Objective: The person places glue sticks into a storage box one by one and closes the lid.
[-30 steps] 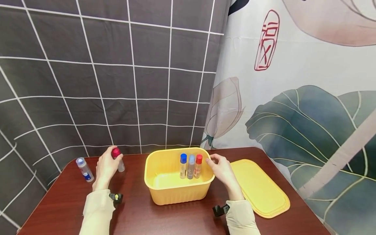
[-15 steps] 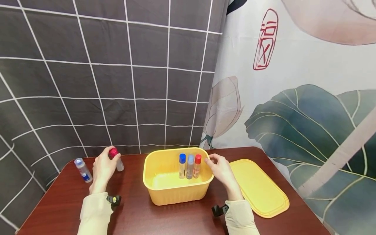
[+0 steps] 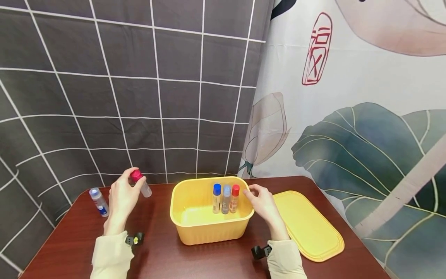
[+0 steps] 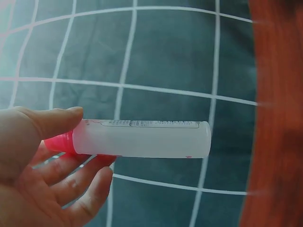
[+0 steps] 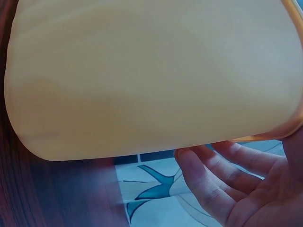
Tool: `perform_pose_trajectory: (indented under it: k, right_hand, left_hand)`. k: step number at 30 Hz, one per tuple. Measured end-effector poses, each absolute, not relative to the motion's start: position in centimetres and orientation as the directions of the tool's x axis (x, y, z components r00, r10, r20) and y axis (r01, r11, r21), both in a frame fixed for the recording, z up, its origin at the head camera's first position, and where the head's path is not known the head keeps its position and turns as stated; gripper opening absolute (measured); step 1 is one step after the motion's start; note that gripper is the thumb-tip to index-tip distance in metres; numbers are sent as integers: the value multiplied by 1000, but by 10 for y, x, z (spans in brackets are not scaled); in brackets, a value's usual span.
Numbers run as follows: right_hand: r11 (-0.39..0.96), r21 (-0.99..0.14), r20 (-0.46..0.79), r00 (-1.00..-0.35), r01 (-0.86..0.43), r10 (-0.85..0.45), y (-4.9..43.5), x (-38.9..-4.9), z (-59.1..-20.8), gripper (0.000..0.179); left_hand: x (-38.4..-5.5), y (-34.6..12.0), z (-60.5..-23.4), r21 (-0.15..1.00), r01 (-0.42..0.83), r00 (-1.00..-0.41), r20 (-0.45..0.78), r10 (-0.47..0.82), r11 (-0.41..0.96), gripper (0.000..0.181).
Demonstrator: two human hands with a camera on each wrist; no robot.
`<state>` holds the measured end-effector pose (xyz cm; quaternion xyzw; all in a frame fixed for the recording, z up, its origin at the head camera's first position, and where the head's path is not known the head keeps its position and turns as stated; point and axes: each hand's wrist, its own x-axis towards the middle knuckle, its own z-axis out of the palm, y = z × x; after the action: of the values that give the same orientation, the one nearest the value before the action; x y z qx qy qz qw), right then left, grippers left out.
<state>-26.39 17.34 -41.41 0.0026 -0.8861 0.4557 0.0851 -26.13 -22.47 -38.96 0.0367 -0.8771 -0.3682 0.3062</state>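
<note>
My left hand [image 3: 122,197] pinches the red cap of a slim translucent bottle [image 3: 146,190], which tilts with its base toward the lower right. In the left wrist view, thumb and fingers hold the cap end of that bottle [image 4: 147,139], with small print along its side. At the right end of a yellow plastic box [image 3: 212,234], my right hand [image 3: 263,203] holds the rim. Inside that box stand three similar bottles, side by side: one blue-capped [image 3: 216,198], one light-blue-capped [image 3: 226,199] and one red-capped [image 3: 234,198]. The box's side wall [image 5: 142,85] fills most of the right wrist view.
Left of my left hand, another translucent bottle [image 3: 99,202] with a pale-blue cap and blue label stands on the dark red-brown table [image 3: 167,259]. A yellow lid [image 3: 310,226] lies flat to the right of the box. A grey checked cloth [image 3: 136,97] hangs behind the table.
My left hand has raised the red-capped bottle slightly, and its base has swung to the right. The right hand and the box have stayed in place.
</note>
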Motion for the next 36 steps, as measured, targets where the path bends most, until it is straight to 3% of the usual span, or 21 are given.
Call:
perform_pose_trajectory:
  k: [4,10,14,27,36]
  right_hand:
    - [580,-812,144,-986,-73,78,173,-265,-416,26]
    - [576,-814,144,-987,-74,76,172,-266,-413,27]
    - [577,-814,123,-990,-62,68,173,-264,-413,27]
    - [580,-812,124,-990,-65,62,171,-264,-414,27]
    - [572,-817,138,-988,-73,72,173,-265,-413,27]
  left_hand:
    - [-256,-218,-382,642,225,-765,582,-276,733,41]
    - [-251,-207,-368,565,344,-649,720,-245,750,39]
    - [-246,-200,-362,533,385,-613,758,-223,753,40]
    - [-233,-178,-355,481,506,-586,801,-123,716,47]
    - [-230,-155,-355,488,543,-643,765,-36,684,49]
